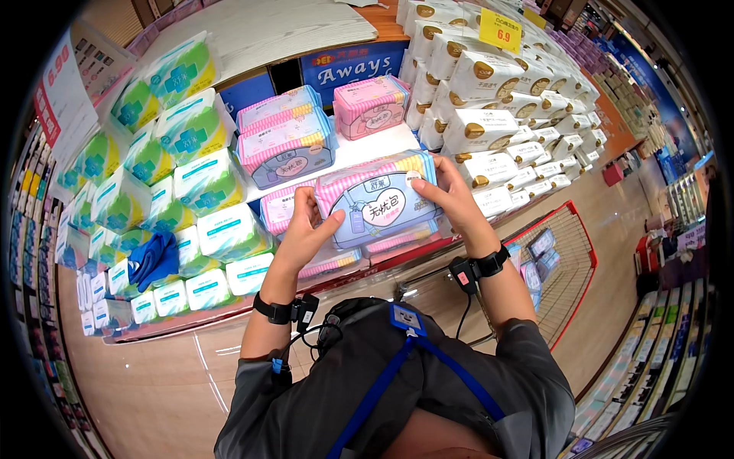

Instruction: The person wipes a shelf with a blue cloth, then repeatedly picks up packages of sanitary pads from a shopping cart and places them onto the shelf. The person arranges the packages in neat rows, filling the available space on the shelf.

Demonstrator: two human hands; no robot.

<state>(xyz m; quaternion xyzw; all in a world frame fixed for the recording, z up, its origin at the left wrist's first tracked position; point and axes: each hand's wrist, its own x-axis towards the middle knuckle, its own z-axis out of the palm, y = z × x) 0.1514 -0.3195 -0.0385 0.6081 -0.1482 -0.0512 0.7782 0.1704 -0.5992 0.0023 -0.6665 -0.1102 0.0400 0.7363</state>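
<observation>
Between my two hands I hold a blue-and-pink plastic-wrapped pack of sanitary pads, its printed front facing me. My left hand grips its left end, thumb on the front. My right hand grips the right end, with the thumb near the upper corner. The pack is above a display shelf. Beyond it are a stack of similar blue-and-pink packs and a pink pack. Others lie partly hidden below the held pack, including a pink pack by my left hand.
Green-and-white packs are piled on the left, with a blue cloth on them. White tissue packs are stacked on the right under a yellow price sign. A red-rimmed shopping cart holding several packs stands by my right arm.
</observation>
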